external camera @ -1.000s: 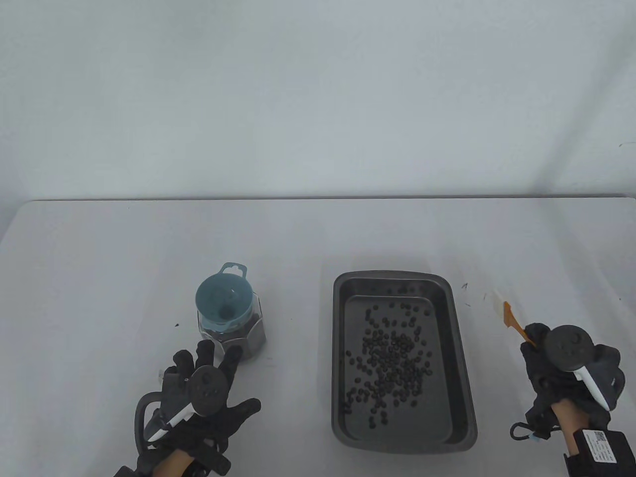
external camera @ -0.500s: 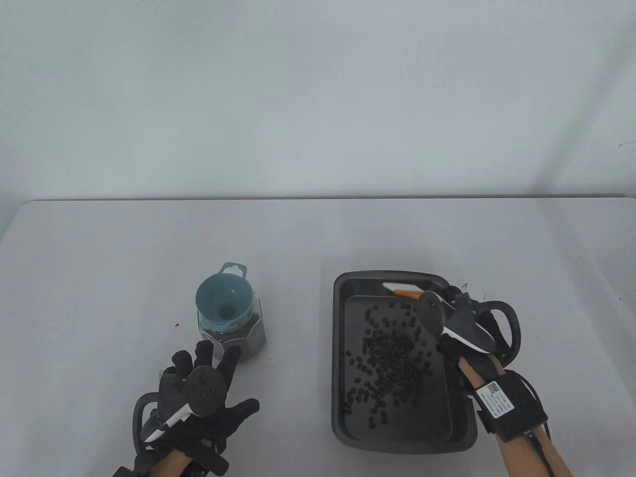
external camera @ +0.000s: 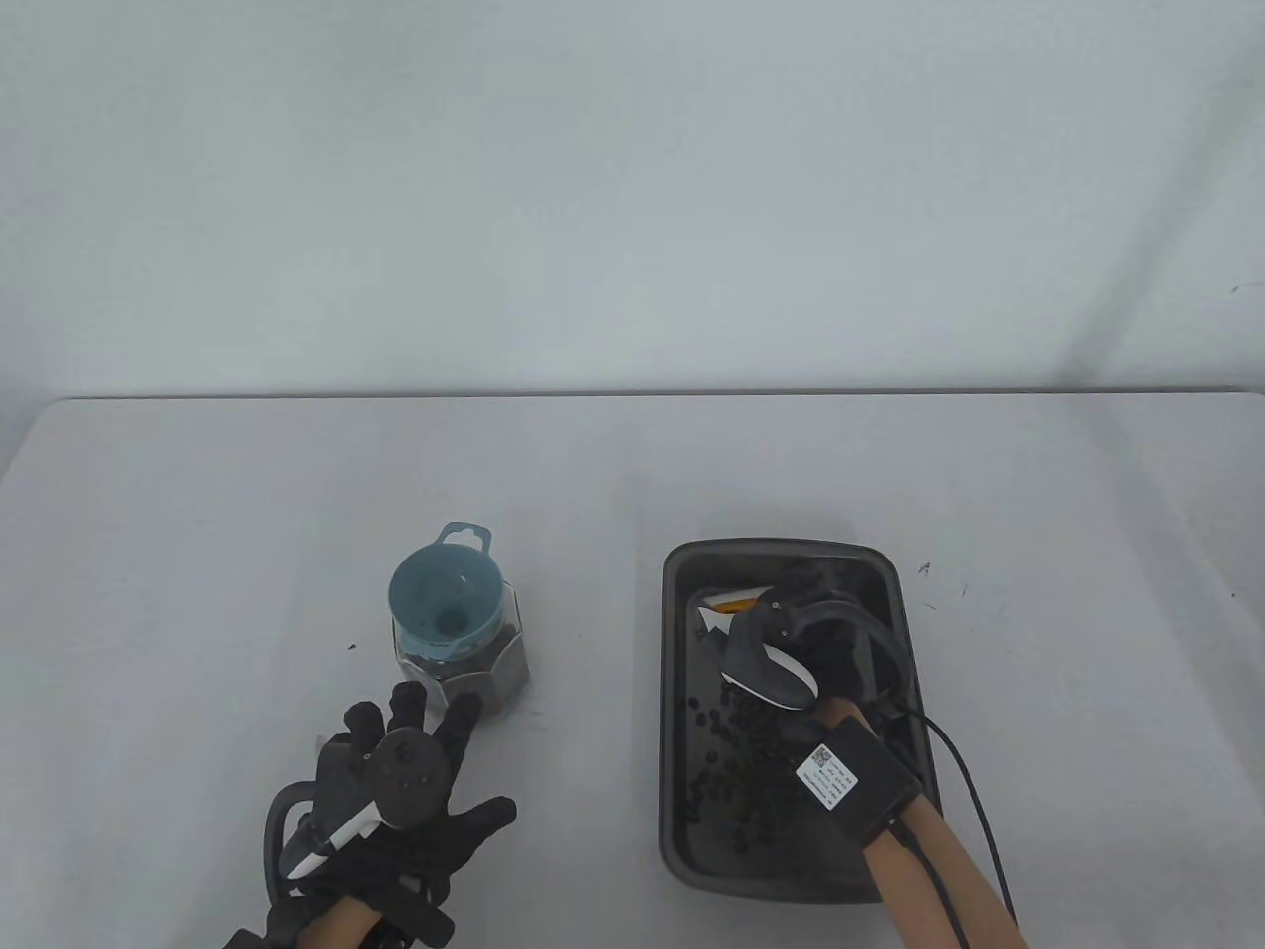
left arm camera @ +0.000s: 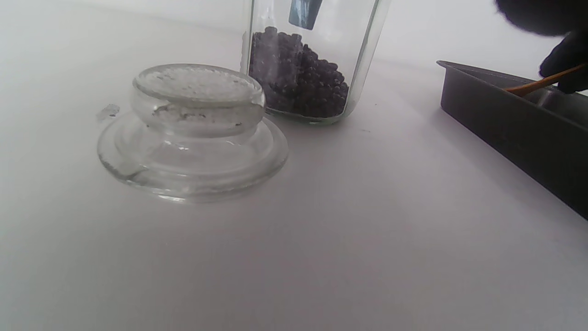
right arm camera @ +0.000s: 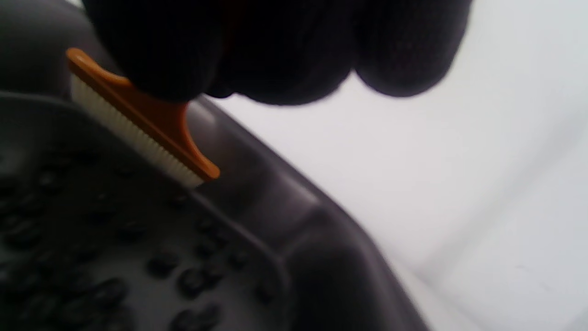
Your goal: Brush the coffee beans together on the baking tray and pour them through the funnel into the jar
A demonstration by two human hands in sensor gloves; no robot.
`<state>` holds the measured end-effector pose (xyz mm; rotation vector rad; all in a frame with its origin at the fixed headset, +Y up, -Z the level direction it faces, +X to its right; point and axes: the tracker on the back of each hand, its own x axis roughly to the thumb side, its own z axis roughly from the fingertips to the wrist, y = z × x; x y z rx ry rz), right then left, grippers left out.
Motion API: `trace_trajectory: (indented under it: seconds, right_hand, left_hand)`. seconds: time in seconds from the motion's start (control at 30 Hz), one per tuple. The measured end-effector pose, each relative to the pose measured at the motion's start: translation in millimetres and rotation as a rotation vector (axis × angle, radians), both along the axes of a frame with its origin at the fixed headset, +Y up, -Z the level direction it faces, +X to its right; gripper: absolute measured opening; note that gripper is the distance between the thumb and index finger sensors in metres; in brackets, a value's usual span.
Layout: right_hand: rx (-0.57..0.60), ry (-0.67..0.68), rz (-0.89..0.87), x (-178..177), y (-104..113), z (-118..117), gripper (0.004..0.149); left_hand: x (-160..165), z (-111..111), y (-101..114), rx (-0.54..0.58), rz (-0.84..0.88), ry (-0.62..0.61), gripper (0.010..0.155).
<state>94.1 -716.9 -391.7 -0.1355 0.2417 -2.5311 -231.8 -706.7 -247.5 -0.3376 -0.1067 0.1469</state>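
Note:
A dark baking tray lies right of centre with coffee beans scattered on its floor. My right hand is over the tray's far half and grips an orange brush. Its white bristles touch the floor near the far left wall. The glass jar holds some beans and carries a blue funnel in its mouth. My left hand lies flat with fingers spread, just in front of the jar.
A glass lid lies on the white table in front of the jar, by my left hand's fingertips. The tray's near left wall stands a short way right of the jar. A cable trails from my right wrist.
My right hand carried the brush from the table right of the tray into the tray, then swept left across its far end. The left hand stayed put.

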Motion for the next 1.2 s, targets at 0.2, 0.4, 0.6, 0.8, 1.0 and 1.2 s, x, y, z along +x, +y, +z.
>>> trace_trajectory:
  seconds: [0.2,0.4,0.6,0.8,1.0,1.2]
  right_hand:
    - [-0.107,0.083,0.038,-7.8,-9.4,8.6,0.030]
    - [-0.244,0.160,0.035,-12.3,-0.1,25.6,0.031]
    - [-0.353,0.174,0.048,-19.8,7.5,55.4,0.032]
    - [-0.441,0.207,0.046,-27.6,13.3,94.7,0.035]
    - [-0.583,0.230,0.002,-24.2,20.2,130.5,0.037]
    - [-0.640,0.219,-0.021,-17.3,25.9,142.1,0.037]
  left_hand:
    - [-0.2,-0.7,-0.9,-0.011,0.011,-0.003,0.094]
    - [0.0,-0.5,-1.3,-0.021,0.013,-0.008,0.094]
    - [-0.2,-0.5,-1.7,-0.032,0.018,-0.006,0.093]
    - [0.3,-0.8,-1.5,-0.042,0.015,-0.009,0.093]
    - [0.2,-1.1,-1.3,-0.044,0.020,-0.009,0.093]
    - [0.3,-1.3,-1.6,-0.051,0.019,-0.010,0.093]
